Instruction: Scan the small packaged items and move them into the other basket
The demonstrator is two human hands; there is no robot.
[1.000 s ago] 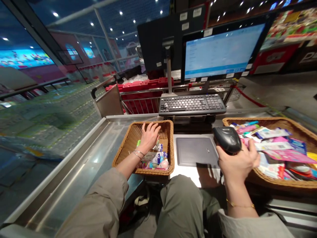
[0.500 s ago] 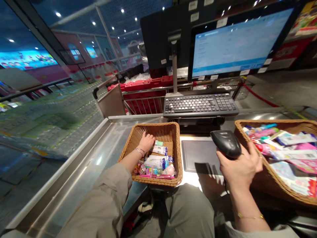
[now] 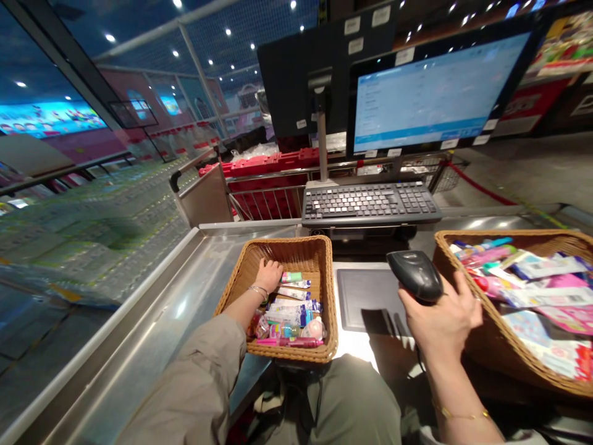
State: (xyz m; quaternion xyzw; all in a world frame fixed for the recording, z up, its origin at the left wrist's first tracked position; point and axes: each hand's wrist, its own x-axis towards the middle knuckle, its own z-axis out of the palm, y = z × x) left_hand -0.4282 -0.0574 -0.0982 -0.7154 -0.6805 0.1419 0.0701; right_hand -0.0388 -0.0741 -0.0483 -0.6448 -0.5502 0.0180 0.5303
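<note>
- Stainless-steel checkout counter (image 3: 152, 296) runs along the left; a monitor (image 3: 440, 93) and keyboard (image 3: 370, 201) stand ahead.
- Near wicker basket (image 3: 287, 248) sits directly before the person; a second wicker basket (image 3: 491, 337) lies right, heaped with packaged goods.
- Small packaged toiletries (image 3: 287, 315) lie uncovered in the near basket's lower right.
- Left hand (image 3: 269, 276) rests by that basket's left wall, clear of the goods; its fingers (image 3: 264, 266) curl loosely downward, any hold undeterminable.
- Right hand (image 3: 440, 321) grips a handheld barcode scanner (image 3: 416, 275) by its handle, fingers part-spread.

Blk barcode scanner (image 3: 416, 275) (tilted), misc pkgs (image 3: 290, 315) in wicker basket (image 3: 287, 238).
</note>
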